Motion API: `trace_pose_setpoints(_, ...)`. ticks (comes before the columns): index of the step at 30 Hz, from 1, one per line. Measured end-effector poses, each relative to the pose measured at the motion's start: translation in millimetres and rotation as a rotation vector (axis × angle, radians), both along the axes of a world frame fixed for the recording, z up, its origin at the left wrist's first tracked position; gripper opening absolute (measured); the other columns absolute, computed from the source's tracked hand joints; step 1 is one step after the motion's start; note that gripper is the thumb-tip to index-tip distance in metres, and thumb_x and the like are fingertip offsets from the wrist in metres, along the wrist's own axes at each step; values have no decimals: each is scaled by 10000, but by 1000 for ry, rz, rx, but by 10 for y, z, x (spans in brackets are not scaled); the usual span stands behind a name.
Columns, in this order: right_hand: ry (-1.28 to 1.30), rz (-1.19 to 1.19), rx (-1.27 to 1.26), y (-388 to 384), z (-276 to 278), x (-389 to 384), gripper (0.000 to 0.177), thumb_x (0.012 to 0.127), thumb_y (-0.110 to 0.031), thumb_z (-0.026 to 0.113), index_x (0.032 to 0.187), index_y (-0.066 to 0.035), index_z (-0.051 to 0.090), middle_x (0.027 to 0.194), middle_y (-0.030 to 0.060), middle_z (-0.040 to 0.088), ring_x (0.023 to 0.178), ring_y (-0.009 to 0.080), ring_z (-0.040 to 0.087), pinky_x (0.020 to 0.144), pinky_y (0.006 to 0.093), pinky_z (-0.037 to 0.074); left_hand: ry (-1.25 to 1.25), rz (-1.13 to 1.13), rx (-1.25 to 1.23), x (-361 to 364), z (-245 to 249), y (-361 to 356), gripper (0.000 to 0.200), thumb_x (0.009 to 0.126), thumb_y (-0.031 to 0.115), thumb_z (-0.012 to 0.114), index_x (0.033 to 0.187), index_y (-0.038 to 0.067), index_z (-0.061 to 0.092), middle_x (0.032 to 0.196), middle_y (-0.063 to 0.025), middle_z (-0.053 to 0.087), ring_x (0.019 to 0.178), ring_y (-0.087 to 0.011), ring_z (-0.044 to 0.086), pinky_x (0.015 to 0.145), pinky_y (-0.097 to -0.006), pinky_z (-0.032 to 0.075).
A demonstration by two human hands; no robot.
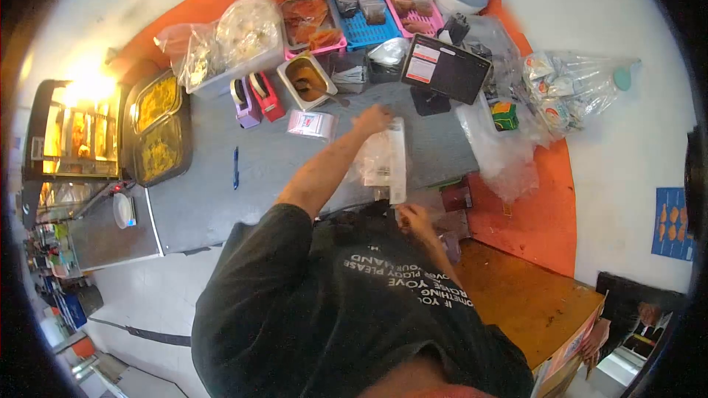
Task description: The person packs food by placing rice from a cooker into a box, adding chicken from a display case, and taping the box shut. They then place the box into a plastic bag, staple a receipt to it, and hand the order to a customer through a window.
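On the grey counter point(284, 158) in front of me lies a long white printed paper strip point(398, 166) beside a pale, partly see-through packet point(375, 162). My left hand point(374, 119) reaches over their far end; it is blurred and its fingers are not clear. Close to my body, my right hand point(414, 220) has its fingers closed at the near end of the strip. A white stack of printed labels or cards point(311, 124) lies left of my left hand. Behind that stands a metal container point(307, 79) of brown sauce with a spoon handle sticking out.
A tablet point(447, 68) stands at the back right, near plastic bags point(509, 169). Red point(266, 96) and purple point(245, 103) tape dispensers, a blue pen point(236, 168), food trays point(158, 155) and a lit display cabinet point(77, 133) are leftward. Another person's hand point(594, 339) shows lower right.
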State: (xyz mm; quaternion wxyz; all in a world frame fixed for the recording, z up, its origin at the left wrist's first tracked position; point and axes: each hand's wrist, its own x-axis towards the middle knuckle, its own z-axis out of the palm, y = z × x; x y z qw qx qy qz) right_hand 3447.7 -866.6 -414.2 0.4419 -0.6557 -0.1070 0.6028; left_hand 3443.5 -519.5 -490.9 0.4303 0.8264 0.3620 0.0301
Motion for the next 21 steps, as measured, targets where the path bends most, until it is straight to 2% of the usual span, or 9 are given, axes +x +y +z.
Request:
trace_pose_setpoints(1, 4, -13, 11, 93, -103, -24, 217, 958, -265, 587, 990, -68, 672, 731, 33, 581, 572, 128, 558, 448, 272, 422, -65, -371, 444, -76, -685, 289, 372, 830, 388, 578, 1071, 136, 707, 1068, -189, 680, 968, -417, 640, 841, -480, 517)
trace_pose_setpoints(3, -85, 15, -20, 243, -227, -129, 242, 957, -284, 576, 1019, -71, 673, 803, 42, 605, 669, 146, 594, 507, 291, 456, 92, -30, -153, -401, 341, 31, 350, 812, 408, 609, 1021, 148, 711, 1067, -145, 687, 993, -352, 648, 814, -523, 513)
trace_pose_setpoints(5, 1, -8, -81, 299, -404, -46, 266, 950, -308, 577, 1044, -75, 662, 839, 37, 613, 708, 152, 598, 552, 308, 470, 79, 106, -408, -537, 405, 2, 293, 816, 363, 638, 908, 99, 725, 845, -94, 684, 720, -216, 652, 580, -379, 550)
trace_pose_setpoints(8, 71, -108, -65, 544, -258, 28, 294, 942, -330, 578, 1073, -76, 648, 882, 34, 622, 756, 160, 603, 599, 327, 487, 293, -27, -973, -821, 442, -107, 316, 837, 389, 640, 962, 103, 688, 870, -45, 678, 681, -160, 630, 542, -337, 549)
trace_pose_setpoints(9, 59, -168, -12, 466, -157, 6, 295, 940, -326, 579, 1078, -73, 646, 890, 37, 622, 763, 163, 603, 602, 329, 489, 228, -285, -1243, -956, 53, -130, 330, 871, 419, 623, 992, 117, 679, 905, -30, 685, 712, -124, 640, 577, -296, 549)
trace_pose_setpoints(12, 29, -342, 143, 494, 130, -131, 299, 936, -316, 582, 1092, -67, 638, 912, 46, 622, 787, 170, 603, 611, 333, 496, 226, -336, -1437, -1453, 758, -676, 408, 956, 403, 554, 1214, 90, 599, 1157, -55, 653, 987, -169, 632, 811, -317, 528)
trace_pose_setpoints(13, 18, -400, 197, 530, 231, -138, 301, 934, -313, 583, 1097, -65, 636, 920, 49, 622, 795, 173, 604, 613, 334, 498, 223, -220, -1402, -1577, -327, -823, 451, 949, 423, 565, 1243, 81, 584, 1182, -70, 646, 1032, -200, 621, 917, -352, 489)
trace_pose_setpoints(18, -60, -706, 453, -603, 455, -94, 312, 926, -296, 588, 1120, -55, 624, 957, 63, 622, 834, 186, 604, 627, 342, 508, -63, -300, -1696, -1538, 603, -1647, 675, 860, 390, 689, 1383, 43, 441, 1322, -115, 546, 1205, -248, 533, 1034, -411, 433)
trace_pose_setpoints(21, -131, -892, 566, -1028, 902, 129, 321, 921, -286, 591, 1134, -48, 616, 980, 72, 622, 857, 193, 605, 635, 346, 515, -119, -517, -1742, -1045, 964, -1849, 654, 957, 452, 527, 1452, 59, 358, 1442, -132, 447, 1308, -263, 449, 1117, -434, 338)
